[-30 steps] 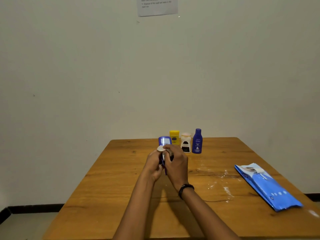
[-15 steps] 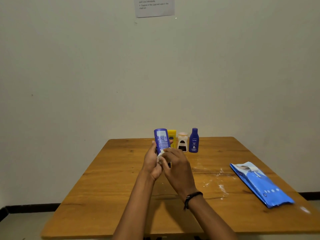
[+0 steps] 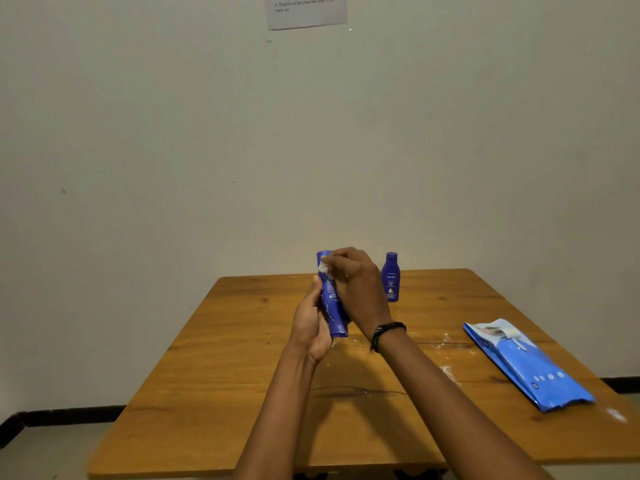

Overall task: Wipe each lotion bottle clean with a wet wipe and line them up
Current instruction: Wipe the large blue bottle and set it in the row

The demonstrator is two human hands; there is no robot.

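My left hand (image 3: 309, 322) grips the lower part of a blue lotion tube (image 3: 331, 303), held up above the wooden table (image 3: 242, 375) and tilted slightly left. My right hand (image 3: 353, 285) pinches a small white wet wipe (image 3: 323, 267) against the tube's upper end. A dark blue lotion bottle (image 3: 391, 277) stands upright at the table's far edge, just right of my right hand. The yellow and white bottles seen earlier are hidden behind my right hand.
A blue pack of wet wipes (image 3: 526, 365) lies on the right side of the table, its flap peeled open. White smears (image 3: 448, 370) mark the wood near it. A paper notice (image 3: 304, 10) hangs on the wall above.
My right hand has slid the wipe up from the tube's lower part to its top. The tube now stands more upright in my left hand, and the view has shifted.
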